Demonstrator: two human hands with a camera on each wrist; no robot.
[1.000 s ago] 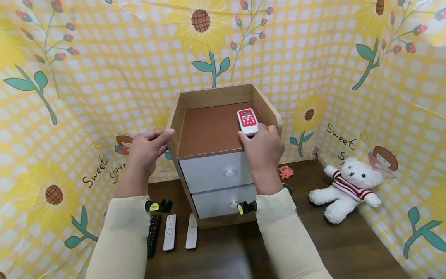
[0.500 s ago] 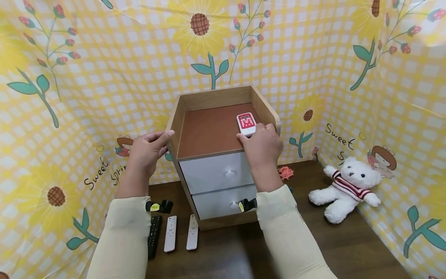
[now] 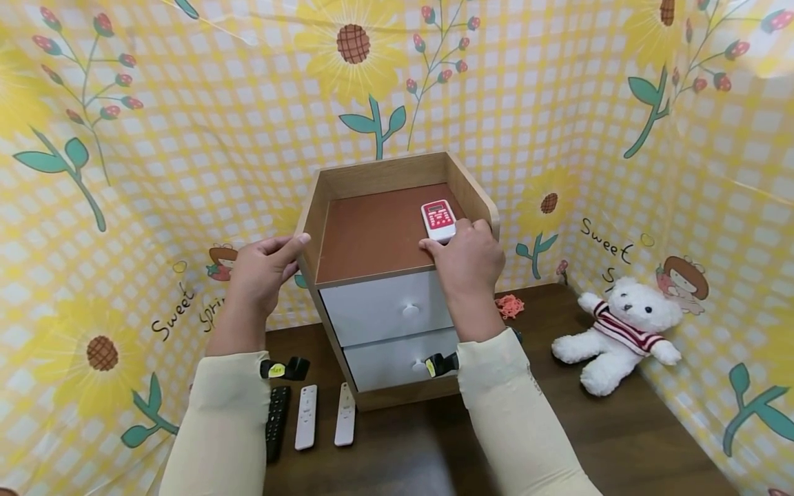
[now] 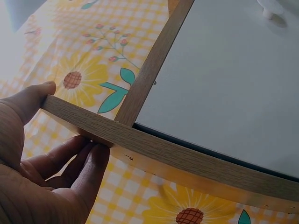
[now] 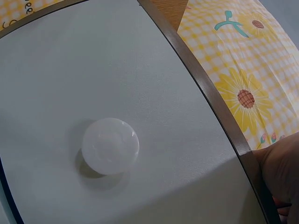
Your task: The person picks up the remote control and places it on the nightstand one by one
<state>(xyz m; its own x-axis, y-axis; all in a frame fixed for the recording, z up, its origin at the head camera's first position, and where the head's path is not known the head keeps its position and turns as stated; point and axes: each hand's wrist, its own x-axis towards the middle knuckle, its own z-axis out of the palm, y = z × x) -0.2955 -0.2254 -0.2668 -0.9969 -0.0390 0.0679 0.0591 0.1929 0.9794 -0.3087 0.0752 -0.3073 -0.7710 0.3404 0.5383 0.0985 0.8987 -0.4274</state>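
Note:
A small cabinet (image 3: 387,310) has two white drawers and a railed brown top. My left hand (image 3: 260,272) grips the front end of its left side panel; in the left wrist view, thumb and fingers (image 4: 88,172) lie on opposite faces of the panel. On the right part of the brown top lies a red-and-white remote control (image 3: 439,215) with a small screen. My right hand (image 3: 469,262) holds its lower end, thumb at the left and fingers at the right, partly hiding it. In the right wrist view, only part of this hand (image 5: 282,172) shows, beyond the cabinet's front edge.
Left of the cabinet, a black remote (image 3: 277,420) and two white remotes (image 3: 306,417) lie on the dark table (image 3: 397,455). A white teddy bear (image 3: 626,331) sits at the right. An orange tangle (image 3: 510,306) lies behind my right wrist. Patterned cloth (image 3: 248,138) surrounds the cabinet.
The red-and-white remote has shifted slightly toward me on the cabinet top, and my right thumb has moved slightly left. My left hand stays on the side panel.

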